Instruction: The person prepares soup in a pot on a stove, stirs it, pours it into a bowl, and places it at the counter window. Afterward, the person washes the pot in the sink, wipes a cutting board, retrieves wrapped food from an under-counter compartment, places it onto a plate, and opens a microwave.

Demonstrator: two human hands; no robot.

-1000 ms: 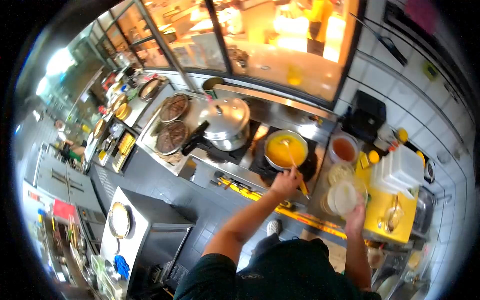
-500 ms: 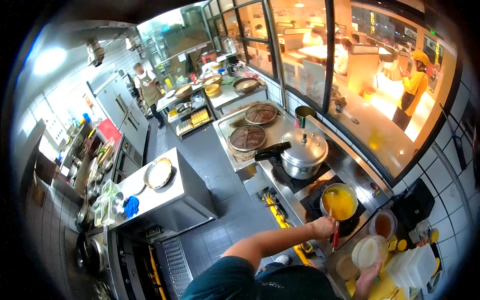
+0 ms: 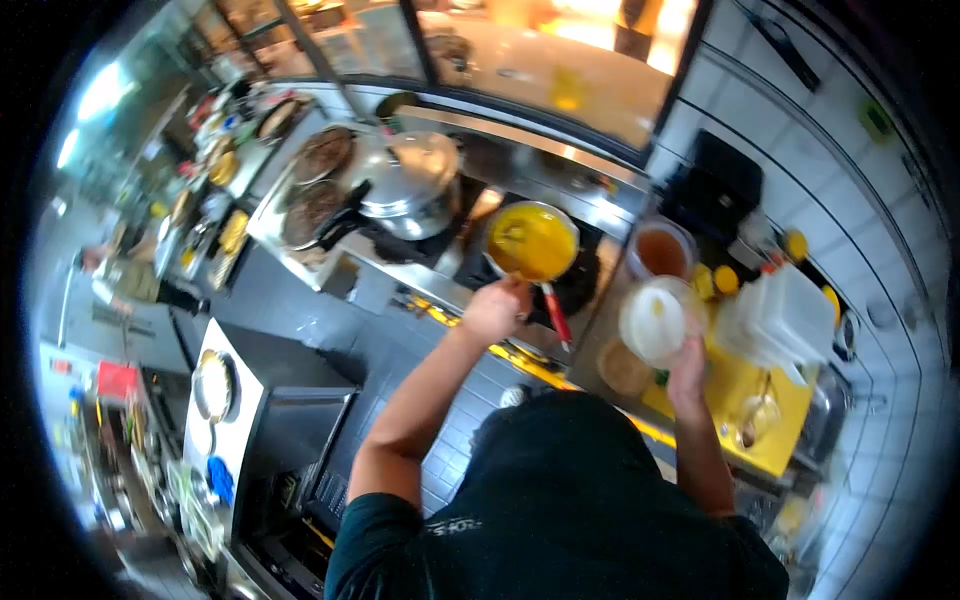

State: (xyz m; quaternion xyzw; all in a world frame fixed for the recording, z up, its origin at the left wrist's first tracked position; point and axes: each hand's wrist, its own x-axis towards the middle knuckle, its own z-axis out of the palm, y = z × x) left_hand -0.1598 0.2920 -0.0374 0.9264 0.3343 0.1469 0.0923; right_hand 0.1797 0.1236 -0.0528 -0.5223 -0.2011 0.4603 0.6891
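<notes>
A small pan (image 3: 498, 262) with a red handle (image 3: 557, 318) sits on the stove, with yellow liquid (image 3: 535, 238) inside. My left hand (image 3: 497, 308) is closed at the pan's near edge, around the handle of a stirring utensil whose head is in the liquid. The utensil's exact kind is blurred. To the right, my right hand (image 3: 688, 362) grips a round plastic tub (image 3: 655, 322), whitish inside, held above the counter beside the stove. A tub of reddish-brown liquid (image 3: 662, 250) stands just behind it.
A large lidded pressure cooker (image 3: 410, 190) stands left of the pan. On the right are a yellow board (image 3: 775, 440), stacked clear containers (image 3: 780, 315) and a black box (image 3: 712, 190). A steel-sided counter (image 3: 290, 360) stands behind on the left. A person (image 3: 125, 275) is far left.
The view has swung right and down, so the stove and pan appear further left. My left hand stays at the pan; my right hand still holds the tub.
</notes>
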